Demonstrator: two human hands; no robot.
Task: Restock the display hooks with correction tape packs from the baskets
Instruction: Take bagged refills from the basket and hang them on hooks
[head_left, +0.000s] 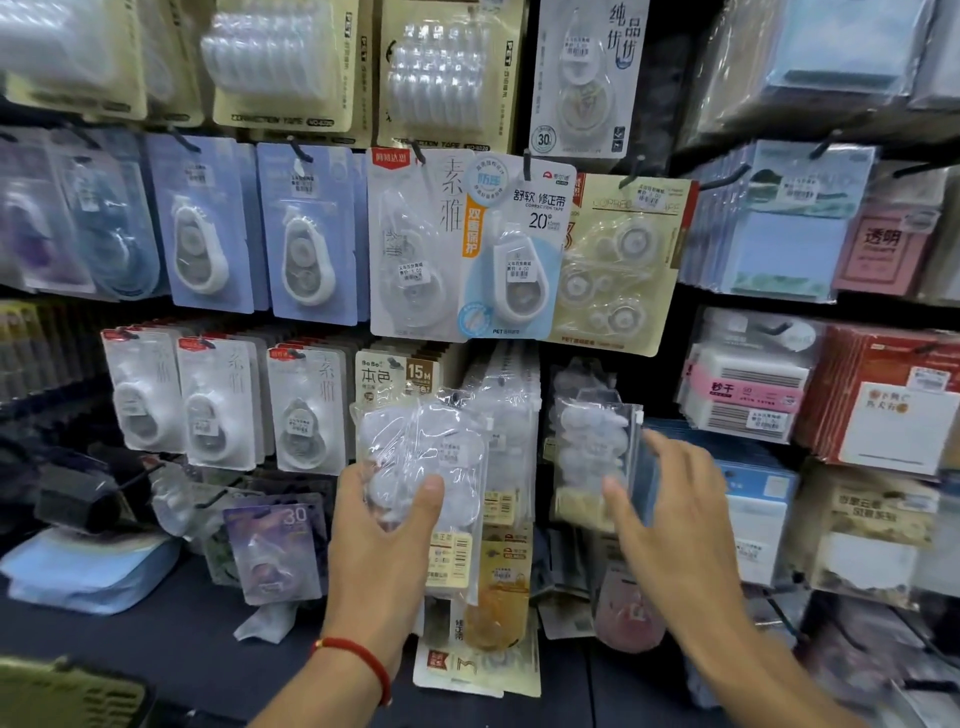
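Left hand grips a clear pack, lifted just left of the hanging pack; right hand, fingers spread, touches that one's right edge. Many hooks full; this pack's not yet hung.

Left hand is raised, thumb forward and fingers curled (red cord at the wrist); right hand reaches forward, fingers spread.
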